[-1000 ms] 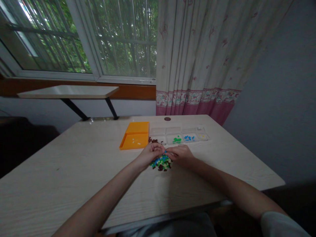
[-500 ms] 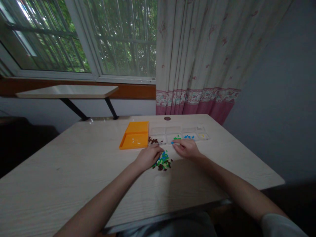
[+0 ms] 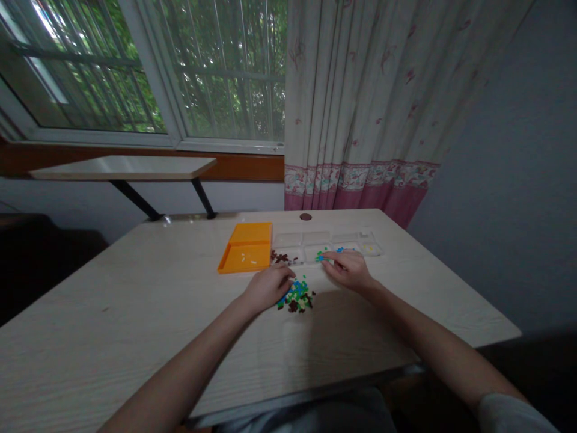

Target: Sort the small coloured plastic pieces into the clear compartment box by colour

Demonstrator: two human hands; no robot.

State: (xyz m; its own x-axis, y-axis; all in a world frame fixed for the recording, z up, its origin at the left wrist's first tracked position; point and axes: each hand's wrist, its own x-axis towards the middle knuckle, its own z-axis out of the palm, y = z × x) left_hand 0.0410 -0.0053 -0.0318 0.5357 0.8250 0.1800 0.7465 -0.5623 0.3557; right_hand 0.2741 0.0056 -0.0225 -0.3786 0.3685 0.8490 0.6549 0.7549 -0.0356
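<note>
On the left of the pale wood-grain tabletop [image 3: 171,313], the open orange plastic case [image 3: 246,248] lies flat with a few small white pieces [image 3: 247,258] in its near part. Just right of and nearer than the case, the left hand [image 3: 269,285] rests at the left edge of the mixed heap of tiny blue, green, cream and brown plastic pieces [image 3: 297,294]; its fingers are curled close together, and whether they grip anything cannot be told from here. Beyond the heap stands the clear plastic compartment tray [image 3: 315,237], its leftmost near compartment marked by dark brown pieces [image 3: 282,257]. Next to the right, over the compartment of bright green pieces [image 3: 323,250], the right hand [image 3: 348,269] is positioned with thumb and forefinger apparently pinched on a single small blue piece [image 3: 320,258]. This is the change: one second ago both hands met above the heap; the right has since travelled far and rightward to the tray, while the left has stayed beside the heap. In my judgement, the blue piece is now separated from the heap but not yet released. Farther right, the compartment of loose blue pieces [image 3: 341,249] is partly covered by the right hand, and the last near compartment contains a yellow piece [image 3: 371,248].
</note>
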